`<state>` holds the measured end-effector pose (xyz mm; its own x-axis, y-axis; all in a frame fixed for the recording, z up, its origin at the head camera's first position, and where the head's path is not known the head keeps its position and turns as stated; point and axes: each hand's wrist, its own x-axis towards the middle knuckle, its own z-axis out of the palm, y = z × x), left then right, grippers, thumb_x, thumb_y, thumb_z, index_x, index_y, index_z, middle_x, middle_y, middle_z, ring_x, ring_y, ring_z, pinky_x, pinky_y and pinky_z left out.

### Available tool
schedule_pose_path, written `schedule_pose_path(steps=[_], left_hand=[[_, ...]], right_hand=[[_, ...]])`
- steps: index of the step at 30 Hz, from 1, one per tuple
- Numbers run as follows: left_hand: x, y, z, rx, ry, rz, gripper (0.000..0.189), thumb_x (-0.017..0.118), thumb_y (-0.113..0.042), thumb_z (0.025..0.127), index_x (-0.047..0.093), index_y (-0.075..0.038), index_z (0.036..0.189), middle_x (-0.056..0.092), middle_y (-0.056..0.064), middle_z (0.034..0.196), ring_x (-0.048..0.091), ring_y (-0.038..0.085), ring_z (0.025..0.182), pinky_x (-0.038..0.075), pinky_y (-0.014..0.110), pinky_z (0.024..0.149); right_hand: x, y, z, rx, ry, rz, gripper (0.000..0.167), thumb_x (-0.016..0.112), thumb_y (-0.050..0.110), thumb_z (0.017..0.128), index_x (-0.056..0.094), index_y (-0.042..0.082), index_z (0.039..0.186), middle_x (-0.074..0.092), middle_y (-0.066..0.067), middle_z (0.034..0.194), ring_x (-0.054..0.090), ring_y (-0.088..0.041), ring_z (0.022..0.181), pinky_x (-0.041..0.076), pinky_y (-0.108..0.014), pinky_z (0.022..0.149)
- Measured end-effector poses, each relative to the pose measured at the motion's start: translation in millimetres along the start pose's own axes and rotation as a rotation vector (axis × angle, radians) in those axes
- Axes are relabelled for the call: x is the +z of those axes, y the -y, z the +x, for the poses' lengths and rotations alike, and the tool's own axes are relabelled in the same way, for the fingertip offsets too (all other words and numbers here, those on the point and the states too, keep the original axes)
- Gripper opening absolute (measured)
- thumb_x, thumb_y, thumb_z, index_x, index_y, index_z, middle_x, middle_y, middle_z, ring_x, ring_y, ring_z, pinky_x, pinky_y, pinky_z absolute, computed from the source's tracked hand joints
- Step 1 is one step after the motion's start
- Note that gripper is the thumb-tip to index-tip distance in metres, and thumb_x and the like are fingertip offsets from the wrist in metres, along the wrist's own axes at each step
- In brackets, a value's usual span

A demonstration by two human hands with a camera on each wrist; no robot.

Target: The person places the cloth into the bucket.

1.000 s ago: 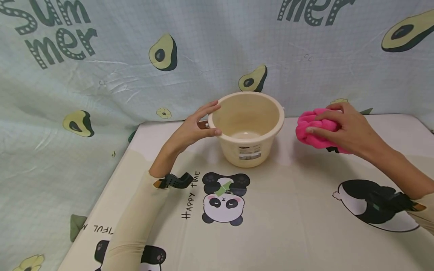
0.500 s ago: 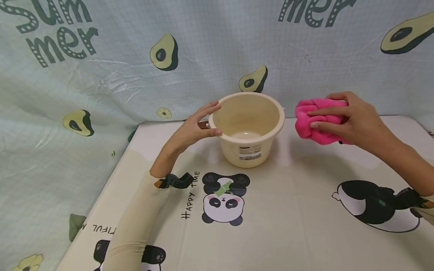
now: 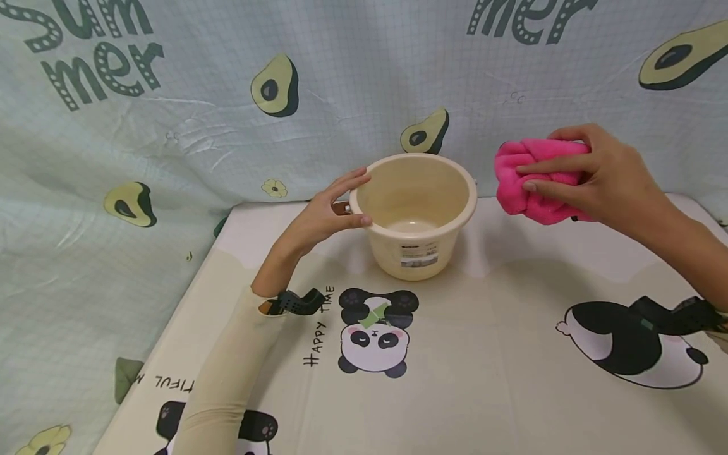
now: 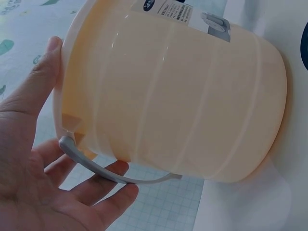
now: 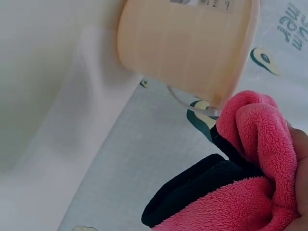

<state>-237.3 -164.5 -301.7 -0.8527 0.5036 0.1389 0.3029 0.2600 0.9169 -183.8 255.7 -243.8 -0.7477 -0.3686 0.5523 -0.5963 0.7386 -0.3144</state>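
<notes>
A cream plastic bucket (image 3: 417, 253) stands upright near the back of the table, with a paper label on its front. My left hand (image 3: 324, 218) holds its left rim, thumb at the front and fingers toward the back. In the left wrist view, the bent fingers of my left hand (image 4: 67, 173) lie around the bucket's grey handle (image 4: 110, 175). To the right of the bucket, my right hand (image 3: 608, 177) grips a bunched, fluffy pink cloth (image 3: 526, 186), raised over the table. Black edging shows on the cloth (image 5: 240, 207) in the right wrist view.
The table (image 3: 455, 392) has a cream cover printed with pandas and lettering. Behind and to the left hangs a pale curtain (image 3: 352, 76) with avocado prints, close behind the bucket. A black strap sits on each wrist.
My right hand has lifted the pink cloth upward from near the table to about the height of the bucket's rim. My left hand and the bucket have stayed in place.
</notes>
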Motion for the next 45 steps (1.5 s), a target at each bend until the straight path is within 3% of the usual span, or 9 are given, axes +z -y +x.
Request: schedule_pose_path(steps=[7, 12, 30, 39, 45], left_hand=[[-0.3, -1.0, -0.6, 0.006, -0.005, -0.004, 0.099, 0.088, -0.05, 0.075, 0.042, -0.019, 0.157, 0.028, -0.016, 0.164, 0.054, 0.028, 0.133, 0.047, 0.042, 0.108], [-0.5, -0.3, 0.2, 0.015, -0.008, 0.004, 0.1, 0.088, -0.053, 0.073, 0.043, -0.019, 0.156, 0.029, -0.015, 0.163, 0.051, 0.025, 0.136, 0.045, 0.042, 0.111], [-4.0, 0.4, 2.2, 0.033, -0.007, 0.032, 0.089, 0.088, -0.044, 0.078, 0.049, -0.018, 0.153, 0.031, -0.013, 0.163, 0.042, 0.02, 0.144, 0.04, 0.04, 0.115], [-3.4, 1.6, 1.8, 0.035, -0.011, 0.05, 0.099, 0.086, -0.061, 0.07, 0.05, -0.019, 0.153, 0.031, -0.014, 0.163, 0.041, 0.02, 0.144, 0.039, 0.041, 0.116], [-3.2, 2.1, 1.8, 0.041, -0.013, 0.043, 0.102, 0.085, -0.064, 0.068, 0.05, -0.018, 0.152, 0.032, -0.013, 0.163, 0.037, 0.014, 0.146, 0.038, 0.041, 0.117]], right_hand=[[-4.3, 4.2, 8.0, -0.057, -0.011, -0.027, 0.046, 0.094, 0.002, 0.066, 0.081, 0.01, 0.109, 0.057, -0.02, 0.128, 0.045, -0.015, 0.114, 0.033, 0.001, 0.072], [-6.5, 7.8, 11.1, -0.04, 0.021, -0.031, 0.045, 0.093, 0.003, 0.068, 0.08, 0.008, 0.11, 0.055, -0.021, 0.128, 0.047, -0.027, 0.115, 0.031, 0.003, 0.073], [-15.3, 16.8, 27.3, -0.077, 0.058, -0.054, 0.046, 0.093, 0.006, 0.07, 0.079, 0.007, 0.114, 0.058, -0.021, 0.126, 0.053, -0.039, 0.112, 0.03, 0.003, 0.075], [-15.5, 21.6, 34.1, -0.089, 0.039, -0.043, 0.043, 0.092, 0.008, 0.072, 0.079, 0.008, 0.112, 0.059, -0.02, 0.126, 0.054, -0.038, 0.11, 0.031, 0.001, 0.076], [-14.3, 25.6, 36.6, -0.069, 0.041, -0.025, 0.041, 0.091, 0.009, 0.074, 0.079, 0.007, 0.113, 0.059, -0.019, 0.128, 0.054, -0.037, 0.114, 0.03, 0.002, 0.077]])
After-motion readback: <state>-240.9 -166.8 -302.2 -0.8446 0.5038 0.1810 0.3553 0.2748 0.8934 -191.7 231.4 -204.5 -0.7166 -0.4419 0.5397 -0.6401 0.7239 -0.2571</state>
